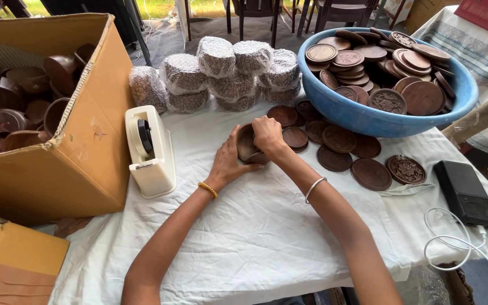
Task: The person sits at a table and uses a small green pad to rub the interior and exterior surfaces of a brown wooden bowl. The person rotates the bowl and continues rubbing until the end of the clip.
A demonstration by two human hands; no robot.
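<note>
Two hands clasp one small brown wooden bowl (248, 144) at the centre of the white-clothed worktop (255, 237): left hand (228, 164) cupping it from 7 o'clock, right hand (268, 135) gripping its rim from 1 o'clock. Loose carved lids (340, 148) lie at 3 o'clock, a tape dispenser (151, 151) at 9, wrapped bundles (221, 76) at 12, and a lid-filled blue basin (368, 116) at 2.

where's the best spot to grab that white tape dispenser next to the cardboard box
Probably from above, across the narrow middle of the white tape dispenser. It stands upright on the white cloth, long and slim, so fingers can span its two flat sides. The cardboard box sits close on one side, so a top-down approach looks easier. Avoid the cutter end nearest the person.
</note>
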